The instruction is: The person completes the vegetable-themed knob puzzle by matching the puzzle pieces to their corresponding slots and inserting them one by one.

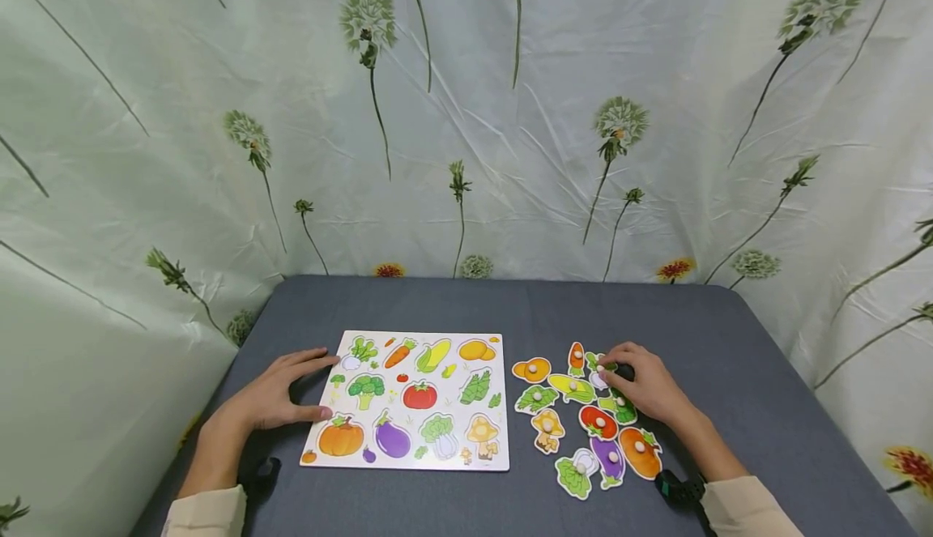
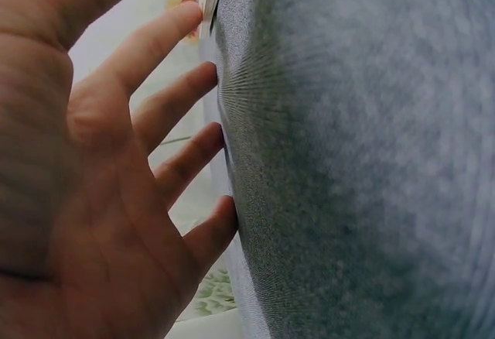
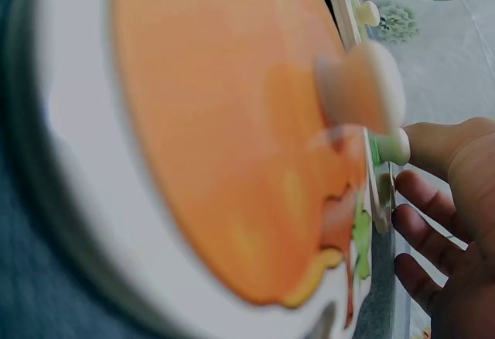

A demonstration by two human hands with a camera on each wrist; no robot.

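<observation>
A white vegetable puzzle board (image 1: 455, 359) lies on the table, its printed pictures facing up. My left hand (image 1: 280, 391) is spread at its left side, thumb over the lower left edge and index fingertip at the upper left edge. In the left wrist view the fingers (image 2: 186, 99) are spread, fingertips down at the grey cloth. To the right, my right hand (image 1: 641, 379) pinches the knob of a radish puzzle piece (image 1: 595, 380) between thumb and index finger. Its other fingers (image 3: 429, 234) are loosely bent. Close beneath that hand is the broccoli piece (image 1: 623, 412).
Loose knobbed pieces cluster right of the board, among them a carrot (image 1: 577, 357), corn (image 1: 571, 389), tomato (image 1: 598, 423), eggplant (image 1: 609, 460), mushroom (image 1: 547, 430) and pumpkin (image 1: 641, 451). A dark grey cloth covers the table (image 1: 408, 509). Behind it hangs a floral curtain (image 1: 510, 156).
</observation>
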